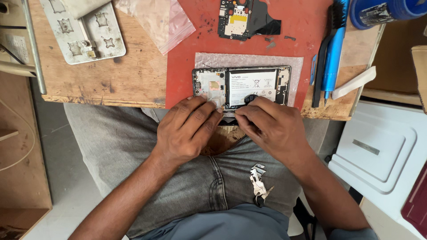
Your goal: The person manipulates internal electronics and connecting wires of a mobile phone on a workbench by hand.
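Opened smartphone (242, 86), back cover off, lying lengthwise on a sheet of bubble wrap (294, 66) over a red mat (182, 75) at the near edge of the wooden desk (129, 75). Dark frame, white-labelled battery filling the middle, bare metal and small parts at the left end. Left hand (189, 129) curled at the phone's near left edge, fingertips pressed to the frame. Right hand (269, 124) pinched at the near edge beside it, thumb and forefinger closed on a small dark round piece (250, 98). Clear plastic bag (162, 20) lying flat further back, contents not discernible. Circuit board (238, 18) beyond the phone; blue screwdriver (331, 55) to the right.
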